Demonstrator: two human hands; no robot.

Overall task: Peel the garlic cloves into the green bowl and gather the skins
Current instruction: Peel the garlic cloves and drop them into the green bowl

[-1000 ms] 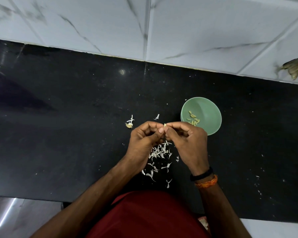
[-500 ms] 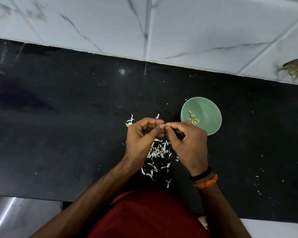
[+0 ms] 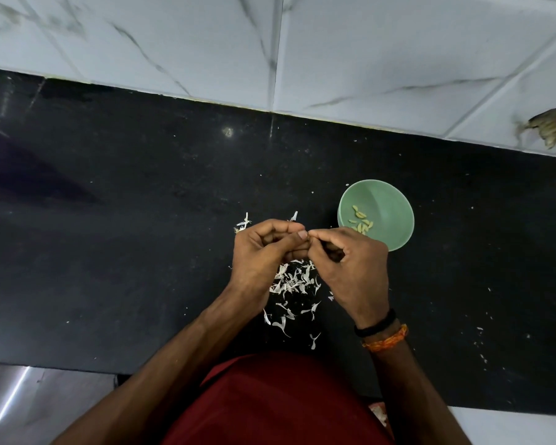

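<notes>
My left hand (image 3: 264, 252) and my right hand (image 3: 350, 268) meet fingertip to fingertip above the black counter (image 3: 126, 252), pinching a small garlic clove that the fingers hide almost fully. The green bowl (image 3: 385, 200) stands just right of the hands and holds several peeled cloves (image 3: 361, 221). Below the hands lies a pile of white garlic skins (image 3: 294, 281), with stray skins (image 3: 243, 223) to the left of my left hand.
White marble-patterned tiles (image 3: 366, 59) rise behind the counter. A brown scrap (image 3: 549, 125) sits on the tiles at far right. Small white flecks (image 3: 480, 345) dot the counter at right. The counter's front edge runs under my arms.
Both hands have drifted slightly up and the pale clove tip seen between the fingertips a second ago is now covered by them. The bowl has not moved.
</notes>
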